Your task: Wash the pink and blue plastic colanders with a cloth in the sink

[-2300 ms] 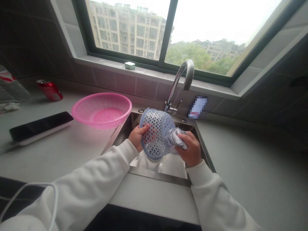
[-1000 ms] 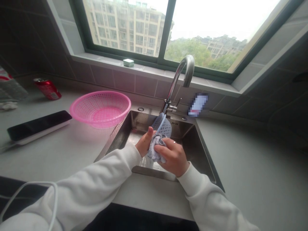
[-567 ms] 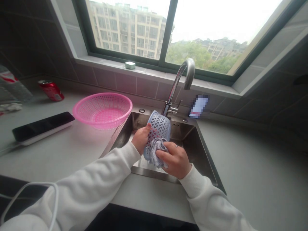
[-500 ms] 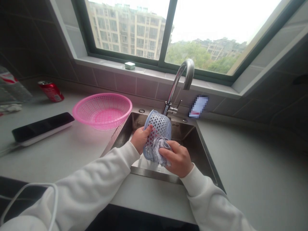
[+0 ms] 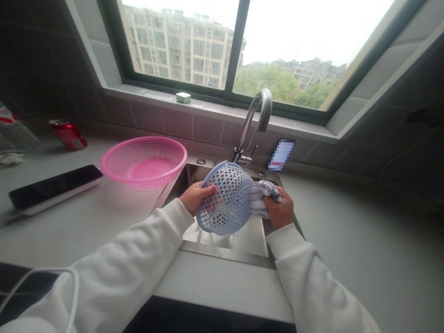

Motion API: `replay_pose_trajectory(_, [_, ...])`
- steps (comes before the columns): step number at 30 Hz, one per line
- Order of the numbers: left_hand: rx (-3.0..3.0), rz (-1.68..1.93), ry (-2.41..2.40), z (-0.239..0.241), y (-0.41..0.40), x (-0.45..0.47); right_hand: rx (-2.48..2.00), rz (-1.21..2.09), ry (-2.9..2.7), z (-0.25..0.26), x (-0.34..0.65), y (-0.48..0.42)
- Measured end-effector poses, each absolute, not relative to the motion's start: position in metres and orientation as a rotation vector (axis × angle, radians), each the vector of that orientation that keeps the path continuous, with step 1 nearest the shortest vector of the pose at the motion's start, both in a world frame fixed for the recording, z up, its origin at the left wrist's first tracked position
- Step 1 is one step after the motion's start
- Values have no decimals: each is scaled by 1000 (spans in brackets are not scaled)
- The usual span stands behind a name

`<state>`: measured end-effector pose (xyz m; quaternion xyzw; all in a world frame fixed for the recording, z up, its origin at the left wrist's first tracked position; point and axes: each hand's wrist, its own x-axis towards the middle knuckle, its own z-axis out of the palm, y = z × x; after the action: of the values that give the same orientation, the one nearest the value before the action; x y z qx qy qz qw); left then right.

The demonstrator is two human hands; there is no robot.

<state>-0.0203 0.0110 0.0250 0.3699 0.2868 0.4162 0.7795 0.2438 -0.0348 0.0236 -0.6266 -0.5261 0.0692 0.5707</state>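
Note:
Over the steel sink (image 5: pixel 222 249) I hold a light blue plastic basket (image 5: pixel 231 196) with a pattern of holes, tilted on its side. My left hand (image 5: pixel 196 196) grips its rim, thumb on the outside and the other fingers hidden behind the wall. A bunched grey-white cloth (image 5: pixel 262 199) is closed in my right hand (image 5: pixel 280 210). The cloth touches the right side of the basket, by its base. Part of the cloth is hidden by my fingers.
Left of the sink stands a pink basket (image 5: pixel 113 162). Further left are a black-topped white device (image 5: pixel 57 185), a red can (image 5: pixel 68 134) and a plastic bottle (image 5: pixel 15 132). Behind the sink rise the faucet (image 5: pixel 247 122) and a propped phone (image 5: pixel 281 155). A small box (image 5: pixel 183 97) sits on the sill.
My right hand has moved the cloth from the front of the basket to its right side. The basket has turned, showing more of its base. The view has shifted slightly.

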Motion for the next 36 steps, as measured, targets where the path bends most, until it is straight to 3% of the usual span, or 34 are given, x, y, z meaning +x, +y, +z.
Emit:
replay_pose_trajectory(11, [1064, 757, 746, 23, 9, -19, -958, 61, -1872, 34, 202, -65])
replay_pose_trajectory(21, [1281, 573, 726, 39, 4, -30, -1380, 1, -1573, 36, 259, -37])
replay_pose_trajectory(29, [1344, 694, 798, 32, 1, -19, -1233, -139, -1702, 46, 221, -55])
replay_pose_trajectory(36, [1524, 667, 803, 24, 1, -11, -995, -19, -2142, 40, 176, -75])
